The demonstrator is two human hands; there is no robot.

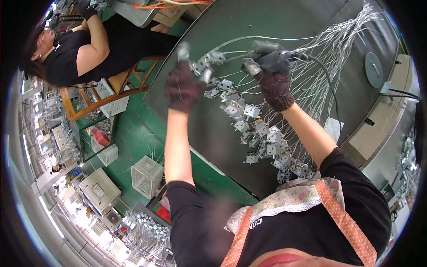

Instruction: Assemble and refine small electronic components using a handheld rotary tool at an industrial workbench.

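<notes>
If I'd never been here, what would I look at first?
Probably the small grey metal parts in the middle of the dark table, their pale wires running to the top right. Then, near the top centre, the gloved left hand holding one part and the gloved right hand gripping a dark corded tool.

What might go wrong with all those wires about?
The dark tool in the right hand has a black cord crossing the pale wires; it might snag them.

The left hand is at a metal part near that tool, so a slip might catch its fingers.

The apron sits close to the clustered metal parts and might brush some aside.
</notes>
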